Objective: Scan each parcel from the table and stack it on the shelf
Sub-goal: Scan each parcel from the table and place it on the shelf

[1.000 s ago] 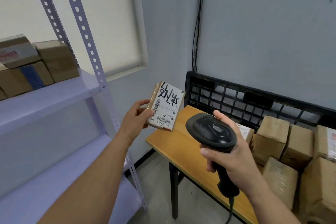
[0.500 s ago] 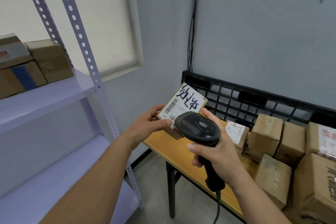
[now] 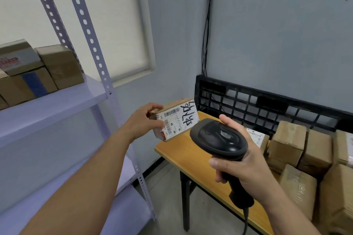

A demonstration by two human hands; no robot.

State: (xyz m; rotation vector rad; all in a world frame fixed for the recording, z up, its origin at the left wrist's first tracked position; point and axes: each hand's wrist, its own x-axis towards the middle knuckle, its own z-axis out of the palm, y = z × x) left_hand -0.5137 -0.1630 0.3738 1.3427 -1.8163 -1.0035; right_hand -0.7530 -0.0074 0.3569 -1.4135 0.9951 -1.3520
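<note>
My left hand grips a small brown parcel by its left end, above the table's left corner. Its white label with barcodes and black handwriting faces up toward me. My right hand holds a black barcode scanner by its handle, its head just right of and below the parcel. Several taped cardboard parcels lie on the wooden table at the right. The grey metal shelf on the left carries several stacked parcels.
A black plastic crate wall stands along the table's back edge. Cables hang down the wall above it. A lower shelf board lies beneath my left arm. A perforated shelf post rises between the shelf and the table.
My left hand has turned the parcel and moved it left, out from behind the scanner. My right hand with the scanner has shifted slightly right and down.
</note>
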